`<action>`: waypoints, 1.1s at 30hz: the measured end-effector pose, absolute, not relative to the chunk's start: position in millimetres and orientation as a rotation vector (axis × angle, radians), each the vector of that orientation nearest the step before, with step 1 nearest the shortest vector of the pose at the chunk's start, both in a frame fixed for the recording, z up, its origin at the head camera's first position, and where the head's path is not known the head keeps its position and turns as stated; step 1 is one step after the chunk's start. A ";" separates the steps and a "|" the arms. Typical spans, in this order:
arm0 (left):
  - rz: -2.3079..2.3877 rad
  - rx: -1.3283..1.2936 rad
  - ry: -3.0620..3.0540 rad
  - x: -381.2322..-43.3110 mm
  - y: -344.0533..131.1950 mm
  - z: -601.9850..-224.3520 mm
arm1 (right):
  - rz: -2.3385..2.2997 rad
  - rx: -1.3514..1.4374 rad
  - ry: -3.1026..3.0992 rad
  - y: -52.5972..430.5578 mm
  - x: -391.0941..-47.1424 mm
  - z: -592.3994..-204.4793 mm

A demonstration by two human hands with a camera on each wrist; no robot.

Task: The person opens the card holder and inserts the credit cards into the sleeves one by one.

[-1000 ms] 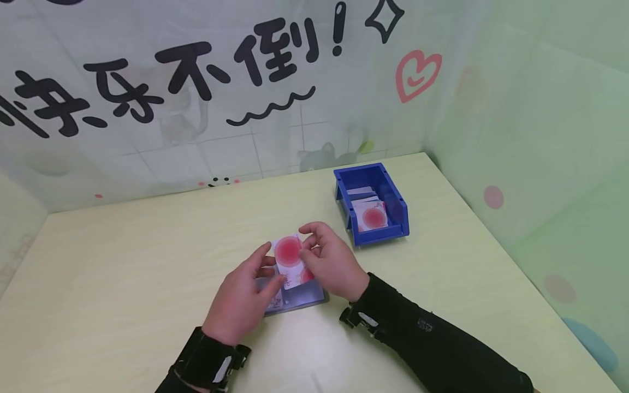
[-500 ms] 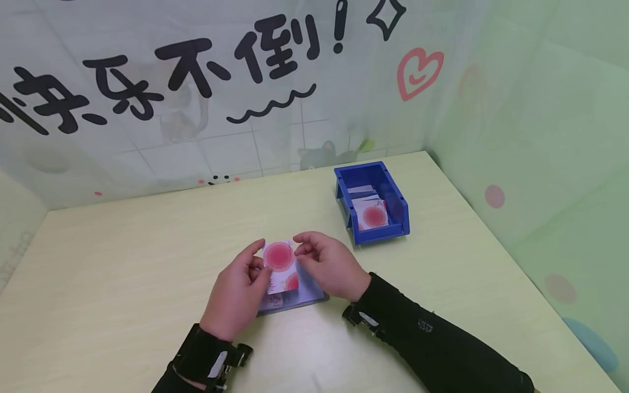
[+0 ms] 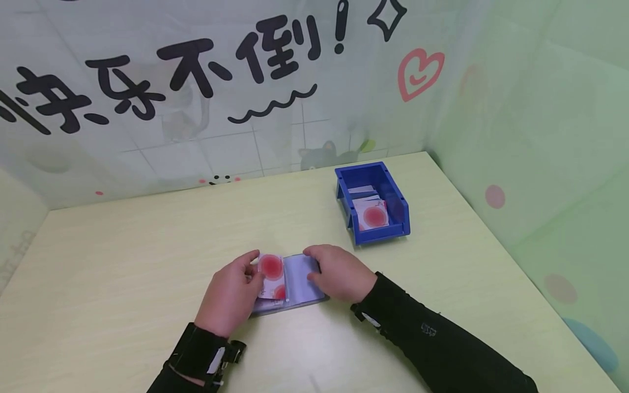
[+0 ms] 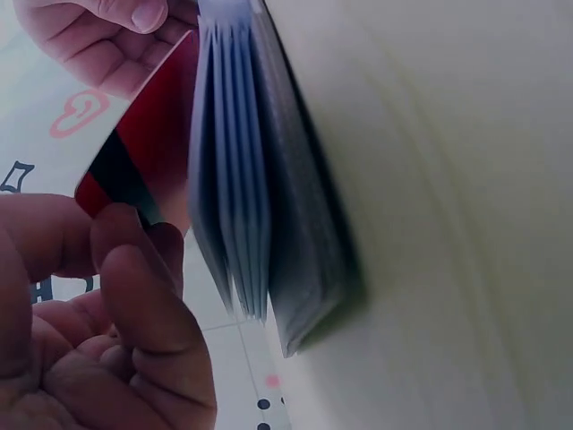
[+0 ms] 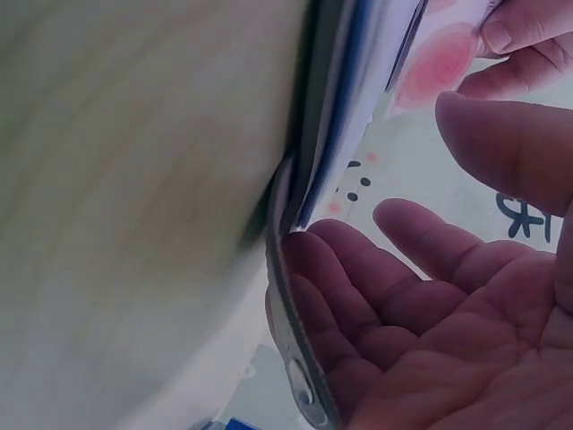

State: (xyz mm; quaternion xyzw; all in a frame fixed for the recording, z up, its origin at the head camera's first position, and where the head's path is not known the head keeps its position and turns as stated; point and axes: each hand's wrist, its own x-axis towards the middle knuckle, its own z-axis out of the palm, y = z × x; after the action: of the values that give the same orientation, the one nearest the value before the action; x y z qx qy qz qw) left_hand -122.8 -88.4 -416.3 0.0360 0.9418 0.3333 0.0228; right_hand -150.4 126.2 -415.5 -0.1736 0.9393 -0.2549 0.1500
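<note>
My left hand (image 3: 228, 299) pinches a small white card (image 3: 271, 268) printed with red circles, thumb in front and fingers behind. The card lies over the left part of an open card holder (image 3: 302, 279) with clear bluish sleeves. Its dark red back (image 4: 166, 134) shows in the left wrist view, close to the several sleeve pages (image 4: 237, 170). My right hand (image 3: 345, 274) is at the holder's right edge, fingers loosely bent and thumb apart. In the right wrist view its fingers (image 5: 358, 278) touch the edge beside a grey strap (image 5: 291, 313) with a metal snap.
Toward the back right of the pale wooden table (image 3: 147, 262) stands a blue bin (image 3: 382, 237) with several similar cards (image 3: 374, 217) inside. A printed cloth backdrop (image 3: 206, 147) rises behind the table, and another green cloth (image 3: 550, 180) hangs along the right side.
The card has moved left and down, from above the holder onto its left part. My right hand has come away from the card and down to the holder's right edge.
</note>
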 end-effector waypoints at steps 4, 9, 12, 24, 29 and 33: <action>0.997 0.102 2.911 -123.5 -87.9 -417.5 | -0.709 -0.455 2.700 126.8 -151.1 -416.4; 0.979 0.116 2.901 -124.0 -87.3 -418.4 | -0.685 -0.434 2.697 127.3 -151.8 -417.1; 0.979 0.124 2.894 -124.2 -86.6 -418.5 | -0.679 -0.427 2.698 127.4 -151.9 -417.0; 0.931 0.161 2.888 -125.4 -83.2 -418.5 | -0.649 -0.406 2.710 127.6 -152.0 -417.1; 0.916 0.176 2.890 -125.8 -81.7 -419.3 | -0.647 -0.417 2.713 127.9 -151.7 -418.3; 0.907 0.178 2.891 -125.1 -79.9 -418.8 | -0.640 -0.428 2.719 128.0 -151.5 -418.4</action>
State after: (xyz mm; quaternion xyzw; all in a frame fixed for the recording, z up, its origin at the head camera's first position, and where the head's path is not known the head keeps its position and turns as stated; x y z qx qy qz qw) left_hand -125.1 -79.9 -418.8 0.0585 0.9512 0.2983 0.0532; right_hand -151.5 128.0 -418.4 -0.1494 0.9502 -0.2238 0.1574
